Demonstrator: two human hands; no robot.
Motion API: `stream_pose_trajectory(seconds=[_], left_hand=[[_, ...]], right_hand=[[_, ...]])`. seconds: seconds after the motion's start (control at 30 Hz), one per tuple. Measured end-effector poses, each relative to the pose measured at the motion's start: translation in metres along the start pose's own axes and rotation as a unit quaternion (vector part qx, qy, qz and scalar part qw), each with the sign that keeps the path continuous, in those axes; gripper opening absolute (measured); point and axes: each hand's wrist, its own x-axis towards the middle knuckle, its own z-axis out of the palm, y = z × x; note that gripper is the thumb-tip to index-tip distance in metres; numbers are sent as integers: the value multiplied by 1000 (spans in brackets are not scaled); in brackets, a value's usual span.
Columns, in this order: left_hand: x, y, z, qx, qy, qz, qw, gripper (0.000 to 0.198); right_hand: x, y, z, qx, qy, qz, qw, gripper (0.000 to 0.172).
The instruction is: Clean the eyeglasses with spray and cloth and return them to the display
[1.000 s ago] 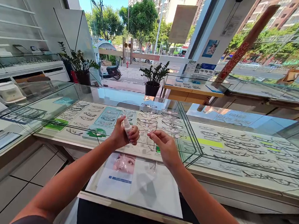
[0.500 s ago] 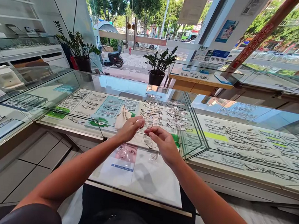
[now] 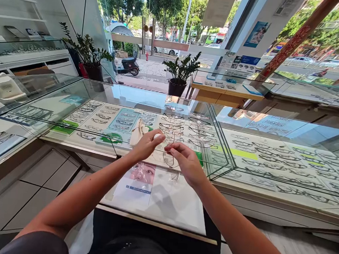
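Note:
My left hand [image 3: 146, 145] is closed around a small white bottle [image 3: 157, 136]; only its tip shows past my fingers. It points at a pair of thin-framed glasses [image 3: 168, 158] pinched in my right hand [image 3: 187, 163]. Both hands hover close together over the glass display counter [image 3: 79, 94]. A beige cloth [image 3: 138, 131] lies on the counter top just left of my left hand.
Rows of eyeglasses fill the display cases [image 3: 274, 161]. A poster with a face [image 3: 140, 180] lies under glass below my hands. Potted plants [image 3: 179, 74] stand behind the counter. A white device [image 3: 2, 86] sits at the far left.
The camera tilted down. My left hand turned the bottle from upright to pointing at the glasses, and both hands lowered and drew together. The beige cloth came into view.

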Motion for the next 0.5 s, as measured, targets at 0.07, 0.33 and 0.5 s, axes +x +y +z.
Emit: stream_pose_trajectory(seconds=[0.07,0.33,0.5], left_hand=[[-2,4,1,21,-21,-3,1000,58],[-9,13,11,76,-108,27,991,61],[-10,11,10,87,-116,19,989,62]], right_hand=[[0,-5,0,32,19,-7,999,47],[1,-16,1,75,58,-13,995,51],[1,-15,1,56,61,-17,996,46]])
